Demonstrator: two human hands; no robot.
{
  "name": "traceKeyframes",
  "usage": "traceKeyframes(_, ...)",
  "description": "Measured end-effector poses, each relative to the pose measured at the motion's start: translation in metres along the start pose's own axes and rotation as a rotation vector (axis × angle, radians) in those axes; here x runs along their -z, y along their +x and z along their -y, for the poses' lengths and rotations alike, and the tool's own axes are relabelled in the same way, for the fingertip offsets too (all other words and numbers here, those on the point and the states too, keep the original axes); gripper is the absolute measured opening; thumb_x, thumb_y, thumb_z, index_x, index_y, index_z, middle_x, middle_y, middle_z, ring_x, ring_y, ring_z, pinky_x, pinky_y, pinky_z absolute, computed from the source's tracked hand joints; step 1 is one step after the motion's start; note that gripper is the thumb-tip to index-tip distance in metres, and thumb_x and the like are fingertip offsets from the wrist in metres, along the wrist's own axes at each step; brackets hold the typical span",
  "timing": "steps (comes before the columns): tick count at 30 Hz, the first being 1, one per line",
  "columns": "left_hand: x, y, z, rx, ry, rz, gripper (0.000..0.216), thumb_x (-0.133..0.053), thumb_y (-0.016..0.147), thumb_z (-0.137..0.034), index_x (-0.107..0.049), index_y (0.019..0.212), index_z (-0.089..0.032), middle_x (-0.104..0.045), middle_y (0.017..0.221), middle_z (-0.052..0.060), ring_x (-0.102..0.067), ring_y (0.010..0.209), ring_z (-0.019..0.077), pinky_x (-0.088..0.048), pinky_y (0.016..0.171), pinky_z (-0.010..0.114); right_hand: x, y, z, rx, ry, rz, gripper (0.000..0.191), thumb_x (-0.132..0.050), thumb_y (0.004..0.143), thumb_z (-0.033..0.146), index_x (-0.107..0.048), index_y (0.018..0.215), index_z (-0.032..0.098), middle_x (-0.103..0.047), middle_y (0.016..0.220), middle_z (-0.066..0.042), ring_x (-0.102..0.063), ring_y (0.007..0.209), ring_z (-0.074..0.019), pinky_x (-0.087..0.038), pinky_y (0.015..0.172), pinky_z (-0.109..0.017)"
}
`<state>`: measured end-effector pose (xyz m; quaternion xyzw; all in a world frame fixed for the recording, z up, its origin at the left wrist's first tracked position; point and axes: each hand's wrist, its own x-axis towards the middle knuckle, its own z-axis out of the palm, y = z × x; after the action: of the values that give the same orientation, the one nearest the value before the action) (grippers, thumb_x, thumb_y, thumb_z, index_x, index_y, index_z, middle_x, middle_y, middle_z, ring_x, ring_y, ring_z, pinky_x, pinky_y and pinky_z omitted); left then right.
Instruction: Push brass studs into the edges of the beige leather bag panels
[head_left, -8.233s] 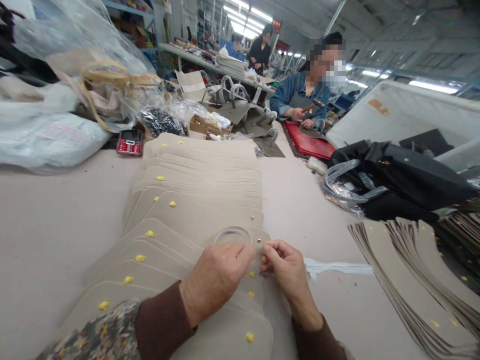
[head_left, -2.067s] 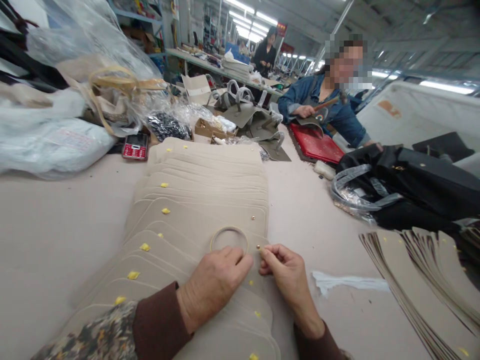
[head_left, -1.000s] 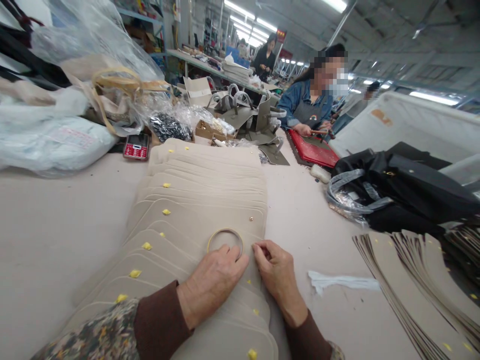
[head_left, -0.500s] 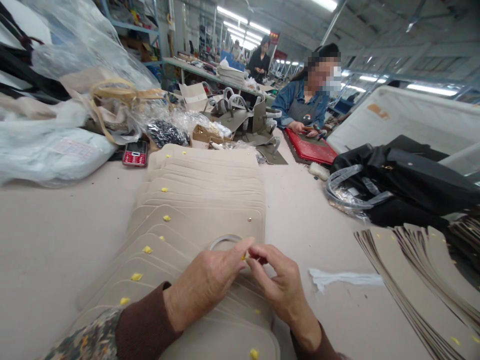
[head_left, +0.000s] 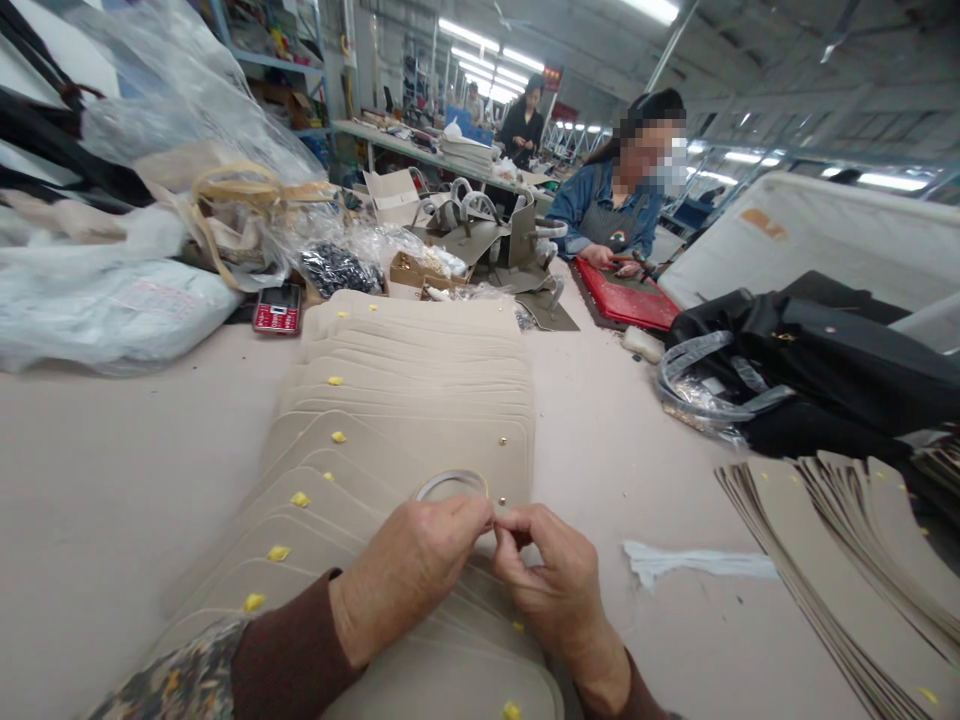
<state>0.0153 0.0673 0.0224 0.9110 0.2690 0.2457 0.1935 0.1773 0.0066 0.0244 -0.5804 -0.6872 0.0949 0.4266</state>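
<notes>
My left hand (head_left: 424, 555) is closed around a thin, narrow roll of tape (head_left: 452, 478), pale with a yellowish edge, whose upper arc shows above the fingers. My right hand (head_left: 551, 570) pinches close against the left fingertips; whatever lies between its thumb and forefinger is too small to make out. Beneath both hands spreads a fanned stack of beige leather-like panels (head_left: 420, 440). Small yellow tabs (head_left: 278, 553) stick to several of them, and brass-coloured studs (head_left: 503, 441) sit near the right edge of one panel.
A strip of white material (head_left: 697, 562) lies to the right, beside more fanned beige pieces (head_left: 832, 560). Black bags (head_left: 825, 360) stand behind them. Back left are plastic-wrapped bundles (head_left: 112, 310) and a red phone-like device (head_left: 277, 311). Across the table a co-worker (head_left: 611, 210) handles something on a red board (head_left: 626, 297).
My fingertips have drawn together, and the yellow bit between them is now hidden. A second stud shows above my right hand. The view has shifted slightly.
</notes>
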Motion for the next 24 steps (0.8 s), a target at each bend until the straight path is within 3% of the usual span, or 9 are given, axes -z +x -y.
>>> traceKeyframes(5, 0.003, 0.003, -0.008, -0.118, 0.042, -0.094, 0.022, -0.034, 0.092, -0.008, -0.049, 0.082, -0.02, -0.052, 0.066, -0.002, -0.048, 0.055, 0.0132, -0.033, 0.05, 0.026, -0.001, 0.006, -0.01, -0.614, 0.421, 0.014, 0.017, -0.061, 0.078, 0.031, -0.062, 0.068, 0.017, -0.06, 0.049, 0.002, -0.055, 0.042, -0.0114, -0.044, 0.043, -0.021)
traceKeyframes(7, 0.004, 0.006, -0.009, -0.144, 0.072, -0.105, 0.022, -0.034, 0.094, -0.008, -0.049, 0.082, -0.02, -0.051, 0.066, -0.002, -0.047, 0.055, 0.0139, -0.033, 0.051, 0.027, 0.002, 0.009, -0.022, -0.739, 0.504, 0.001, 0.024, -0.066, 0.074, 0.039, -0.062, 0.069, 0.016, -0.061, 0.049, 0.001, -0.056, 0.041, -0.0119, -0.046, 0.043, -0.022)
traceKeyframes(9, 0.003, 0.01, -0.005, -0.084, 0.176, -0.072, 0.021, -0.036, 0.094, -0.009, -0.05, 0.081, -0.019, -0.052, 0.068, -0.001, -0.049, 0.059, 0.0158, -0.036, 0.055, 0.028, 0.007, 0.01, -0.035, -0.8, 0.523, 0.029, 0.031, -0.071, 0.07, 0.044, -0.065, 0.072, 0.014, -0.063, 0.052, 0.0, -0.057, 0.042, -0.0122, -0.048, 0.043, -0.022)
traceKeyframes(14, -0.003, 0.018, 0.013, 0.038, 0.364, 0.13, 0.013, -0.046, 0.093, -0.011, -0.051, 0.083, -0.018, -0.058, 0.085, 0.005, -0.051, 0.079, 0.0215, -0.042, 0.073, 0.035, 0.009, 0.008, -0.05, -0.793, 0.488, 0.144, 0.039, -0.072, 0.073, 0.051, -0.069, 0.077, 0.012, -0.065, 0.057, -0.002, -0.058, 0.045, -0.0114, -0.049, 0.046, -0.022)
traceKeyframes(18, -0.005, 0.017, 0.014, 0.055, 0.343, 0.185, 0.012, -0.047, 0.091, -0.01, -0.051, 0.083, -0.018, -0.057, 0.085, 0.005, -0.048, 0.076, 0.0212, -0.04, 0.072, 0.036, 0.004, 0.009, -0.047, -0.757, 0.383, 0.21, 0.034, -0.067, 0.077, 0.047, -0.069, 0.075, 0.014, -0.063, 0.056, -0.001, -0.056, 0.045, -0.0108, -0.047, 0.046, -0.021)
traceKeyframes(24, -0.003, 0.014, 0.012, 0.07, 0.3, 0.211, 0.013, -0.044, 0.09, -0.007, -0.051, 0.085, -0.018, -0.056, 0.085, 0.005, -0.047, 0.075, 0.0209, -0.038, 0.072, 0.036, 0.001, 0.011, -0.041, -0.504, 0.061, 0.26, 0.023, -0.058, 0.084, 0.034, -0.07, 0.074, 0.017, -0.066, 0.059, -0.001, -0.059, 0.052, -0.0139, -0.045, 0.05, -0.022)
